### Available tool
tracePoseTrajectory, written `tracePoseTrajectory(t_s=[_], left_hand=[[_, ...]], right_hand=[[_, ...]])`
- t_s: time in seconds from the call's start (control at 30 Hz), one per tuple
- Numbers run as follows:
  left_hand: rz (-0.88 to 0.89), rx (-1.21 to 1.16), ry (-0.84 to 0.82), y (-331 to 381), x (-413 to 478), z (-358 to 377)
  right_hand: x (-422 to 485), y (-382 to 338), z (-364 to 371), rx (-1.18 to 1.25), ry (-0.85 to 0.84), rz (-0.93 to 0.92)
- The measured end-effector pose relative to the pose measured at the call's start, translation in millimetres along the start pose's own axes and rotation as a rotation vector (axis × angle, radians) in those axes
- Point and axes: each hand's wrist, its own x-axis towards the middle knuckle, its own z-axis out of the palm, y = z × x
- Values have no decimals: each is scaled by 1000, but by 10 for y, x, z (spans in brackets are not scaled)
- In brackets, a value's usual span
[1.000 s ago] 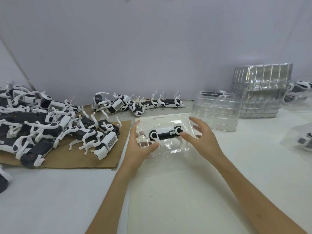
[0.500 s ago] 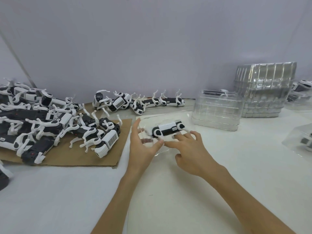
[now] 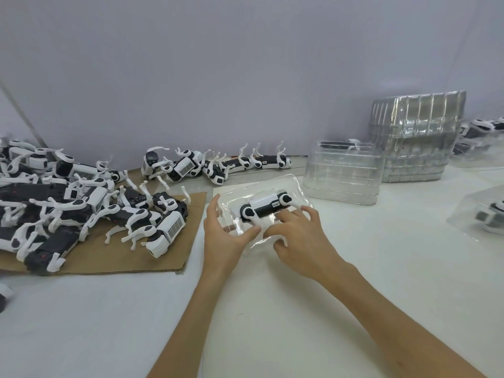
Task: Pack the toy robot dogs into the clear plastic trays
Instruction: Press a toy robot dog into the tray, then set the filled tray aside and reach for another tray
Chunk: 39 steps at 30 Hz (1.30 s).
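Right, centre of the white table [image 3: 272,317]: a black-and-white toy robot dog [image 3: 268,206] lies lengthwise inside a shallow clear plastic tray [image 3: 296,184]. Left hand [image 3: 226,236] grips the tray's left end, thumb hooked over the near rim, fingers behind the plastic and slightly spread. Right hand [image 3: 298,238] comes in from the near side, fingers fairly straight and close together, tips pressing on the dog's legs. Its thumb is tucked down by the near rim, and whether it pinches the plastic I cannot tell. Off to the left, a heap of loose black-and-white toy dogs [image 3: 81,208] sprawls over a brown cardboard sheet [image 3: 163,257], and a row of toy dogs [image 3: 218,167] lines the grey wall. Behind the tray sits a short stack of clear trays [image 3: 343,178], a taller stack [image 3: 417,132] just beside it
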Motion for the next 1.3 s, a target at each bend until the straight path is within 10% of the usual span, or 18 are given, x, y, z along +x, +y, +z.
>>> tracePoseTrajectory(t_s=[0.33, 0.7, 1.3], left_hand=[[-204, -203, 250, -53, 72, -169], [-204, -151, -279, -55, 25, -93], [-94, -46, -270, -124, 9, -46]], right_hand=[[-11, -47, -29, 243, 225, -170], [-28, -51, -34, -7, -92, -145], [-788, 1042, -492, -127, -21, 272]])
